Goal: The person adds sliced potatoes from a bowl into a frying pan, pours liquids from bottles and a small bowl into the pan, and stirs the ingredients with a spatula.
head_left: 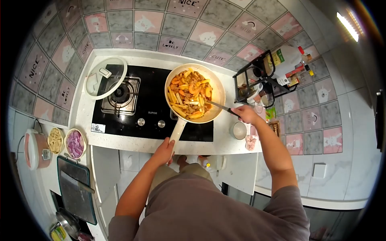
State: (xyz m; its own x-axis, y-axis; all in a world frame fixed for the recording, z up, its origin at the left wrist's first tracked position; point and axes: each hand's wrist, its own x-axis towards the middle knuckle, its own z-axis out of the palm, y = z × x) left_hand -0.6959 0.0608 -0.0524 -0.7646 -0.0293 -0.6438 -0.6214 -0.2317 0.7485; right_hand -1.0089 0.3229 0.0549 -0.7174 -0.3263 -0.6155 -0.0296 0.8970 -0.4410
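A cream-coloured frying pan (219,90) sits on the right side of the black gas stove (150,92). Inside it is a saucy mix of food (191,94), with shrimp and yellow strips that look like potato. My left hand (164,151) is closed round the end of the pan's pale handle (177,133). With my right hand (246,115) I grip the dark handle of a spatula (223,107). Its far end reaches into the food at the pan's right side, where the blade is hidden. A small grey bowl (239,130) stands just below my right hand.
A glass lid (106,78) rests over the left burner (120,93). Bowls of purple onion (75,143) and pale slices (55,140) stand left, near a rice cooker (37,148) and a cutting board with a knife (76,184). A bottle rack (257,78) stands right, above pinkish garlic (250,142).
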